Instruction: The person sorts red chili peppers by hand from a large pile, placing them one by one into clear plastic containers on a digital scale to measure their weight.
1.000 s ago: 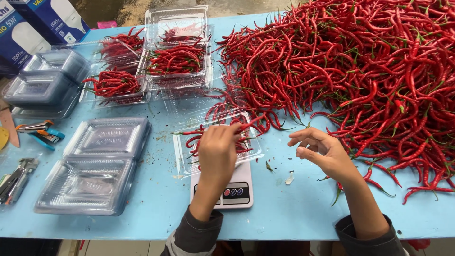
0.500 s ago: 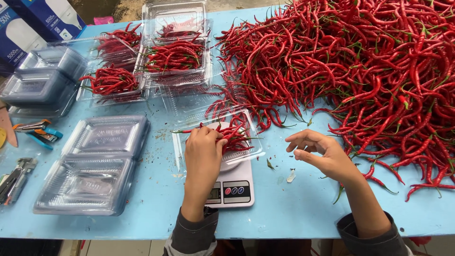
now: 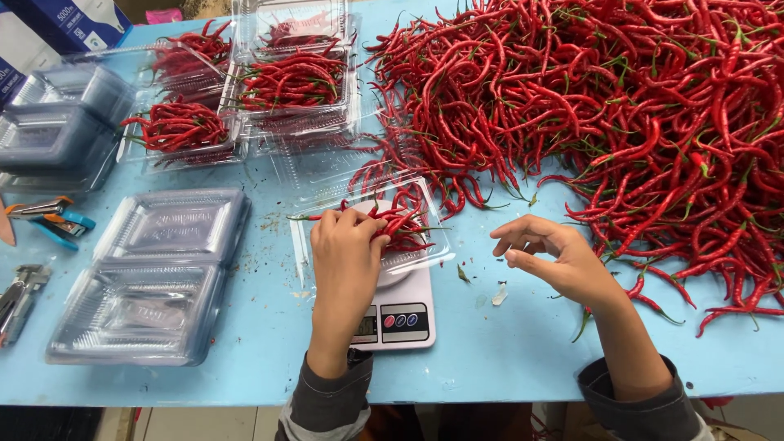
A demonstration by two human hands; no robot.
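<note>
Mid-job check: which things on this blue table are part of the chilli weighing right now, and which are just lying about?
In use:
left hand
right hand
clear tray of chillies
kitchen scale
chilli heap
filled trays

Lying about:
empty tray stacks
blue stapler
metal tool
blue boxes

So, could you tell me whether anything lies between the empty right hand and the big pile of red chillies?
Nothing visible does. The right hand hovers open over bare blue table, and the edge of the chilli pile lies just beyond its fingers. The left hand rests on chillies in the clear tray on the scale.
</note>
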